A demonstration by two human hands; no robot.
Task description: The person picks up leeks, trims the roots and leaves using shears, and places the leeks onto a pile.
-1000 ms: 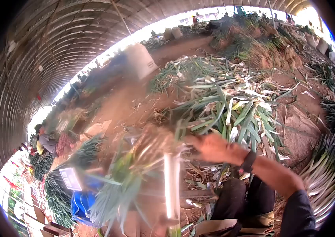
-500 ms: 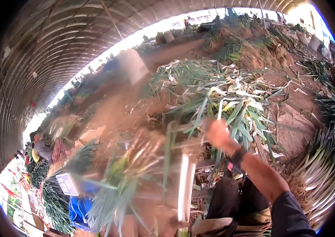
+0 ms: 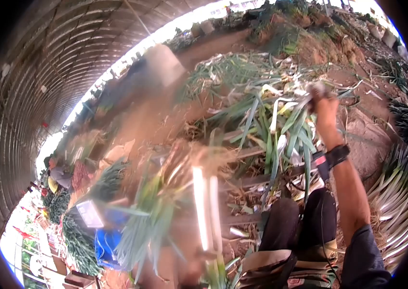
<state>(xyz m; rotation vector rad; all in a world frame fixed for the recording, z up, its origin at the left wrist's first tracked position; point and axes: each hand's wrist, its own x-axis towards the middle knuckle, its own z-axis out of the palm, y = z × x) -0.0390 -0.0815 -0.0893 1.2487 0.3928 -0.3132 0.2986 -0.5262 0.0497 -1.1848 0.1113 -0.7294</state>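
My left hand (image 3: 195, 265), blurred at the bottom, is closed around two long white green onions (image 3: 206, 207). Their roots point away from me and their green leaves hang below the hand. My right hand (image 3: 326, 108), with a black band on the wrist, is stretched out over the far right of a heap of stripped leaves (image 3: 285, 125). Its fingers are smeared by motion, and a pale leaf shows beside the fingertips. Left of the held stalks lies a bunch of green onions (image 3: 153, 212), its roots toward the heap.
Cleaned green onions (image 3: 399, 207) with white stalks lie in a row at my right. A blue bag (image 3: 107, 248) and a white panel-like box (image 3: 90, 214) stand at the left. A pale bucket-like object (image 3: 165, 65) is farther back. My knees (image 3: 281, 221) are below the heap.
My right hand has moved up and to the right, away from the stalks and over the leaf heap. The stalks in my left hand now show farther left, and the view has shifted.
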